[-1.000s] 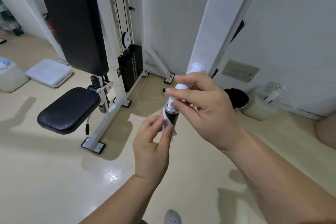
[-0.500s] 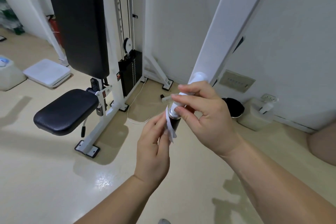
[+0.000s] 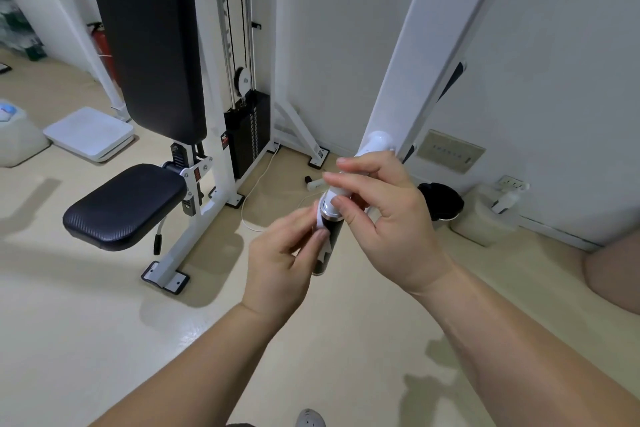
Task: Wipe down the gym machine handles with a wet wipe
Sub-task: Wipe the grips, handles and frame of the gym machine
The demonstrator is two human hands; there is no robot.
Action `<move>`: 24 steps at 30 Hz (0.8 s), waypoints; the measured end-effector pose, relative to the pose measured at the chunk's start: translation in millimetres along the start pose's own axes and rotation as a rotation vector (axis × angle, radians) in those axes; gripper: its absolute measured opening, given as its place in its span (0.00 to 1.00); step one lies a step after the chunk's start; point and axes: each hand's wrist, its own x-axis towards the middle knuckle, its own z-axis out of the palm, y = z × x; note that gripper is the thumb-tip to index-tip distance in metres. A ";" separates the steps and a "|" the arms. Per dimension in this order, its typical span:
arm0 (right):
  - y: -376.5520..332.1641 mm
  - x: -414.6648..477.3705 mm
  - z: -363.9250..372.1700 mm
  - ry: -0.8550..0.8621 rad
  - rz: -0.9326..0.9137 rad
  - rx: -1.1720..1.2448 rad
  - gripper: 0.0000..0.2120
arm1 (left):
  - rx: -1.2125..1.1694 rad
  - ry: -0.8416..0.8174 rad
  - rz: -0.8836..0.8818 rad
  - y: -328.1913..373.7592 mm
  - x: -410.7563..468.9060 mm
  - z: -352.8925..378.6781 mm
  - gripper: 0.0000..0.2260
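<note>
A black-gripped machine handle (image 3: 329, 236) with a chrome collar hangs from a white arm (image 3: 415, 55) in the middle of the view. My right hand (image 3: 381, 218) pinches the white part of the handle just above the collar. My left hand (image 3: 287, 256) presses a small white wet wipe (image 3: 320, 218) against the left side of the black grip. Most of the wipe is hidden behind my fingers.
A white gym machine with a black seat (image 3: 124, 204), black backrest (image 3: 152, 42) and weight stack (image 3: 247, 135) stands to the left. A scale (image 3: 90, 132) lies on the beige floor. A black bin (image 3: 441, 201) and a white container (image 3: 485, 215) sit by the wall.
My left hand has slid the wipe a little up the black grip toward the chrome collar. My right hand keeps its hold above the collar. The camera has shifted slightly.
</note>
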 end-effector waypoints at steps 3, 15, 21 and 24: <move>-0.3 -0.7 1.9 -0.005 0.025 0.020 0.14 | -0.069 -0.053 -0.181 -12.0 -11.4 3.1 0.11; -2.0 3.3 3.5 -0.028 0.036 0.028 0.14 | -0.025 -0.020 -0.036 11.8 17.4 -9.7 0.14; -3.6 4.3 4.9 -0.044 0.049 0.046 0.14 | -0.118 -0.101 -0.370 -18.2 -13.0 -6.0 0.21; -2.9 2.2 4.3 -0.040 0.071 0.079 0.13 | -0.101 -0.120 -0.418 -13.6 -11.5 -5.9 0.20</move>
